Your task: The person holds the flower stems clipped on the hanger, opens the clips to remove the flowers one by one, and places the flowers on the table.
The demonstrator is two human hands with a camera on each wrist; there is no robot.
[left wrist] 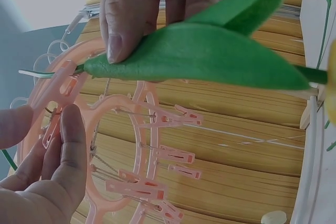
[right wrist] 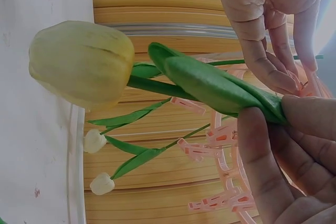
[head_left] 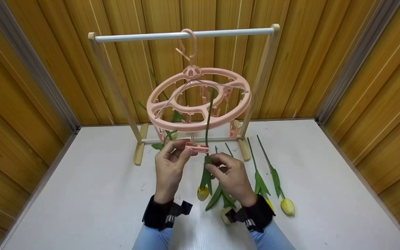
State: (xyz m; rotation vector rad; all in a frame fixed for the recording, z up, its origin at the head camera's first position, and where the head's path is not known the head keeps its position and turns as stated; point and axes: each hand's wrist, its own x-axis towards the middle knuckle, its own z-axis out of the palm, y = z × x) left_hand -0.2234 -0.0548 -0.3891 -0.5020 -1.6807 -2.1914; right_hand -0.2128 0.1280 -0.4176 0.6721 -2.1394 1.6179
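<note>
My left hand (head_left: pixel 170 168) pinches a pink clothes peg (head_left: pixel 197 147) between thumb and fingers, just below a round pink hanger (head_left: pixel 198 125). Beside it, my right hand (head_left: pixel 233 177) holds an artificial tulip by the base of its green leaves (right wrist: pixel 220 87). The tulip's yellowish head (right wrist: pixel 81 64) points down, and its stem (head_left: pixel 208 121) rises in front of the hanger's ring. In the left wrist view the stem meets the tip of the peg (left wrist: pixel 63 90); whether it lies between the peg's jaws I cannot tell.
The hanger hooks over a white bar (head_left: pixel 134 36) on a wooden-legged stand. Several pegs (left wrist: pixel 136 187) dangle from it, and two pale tulips (right wrist: pixel 102 183) hang head down. More tulips, one yellow (head_left: pixel 288 207), lie on the white table (head_left: pixel 92 194) at the right.
</note>
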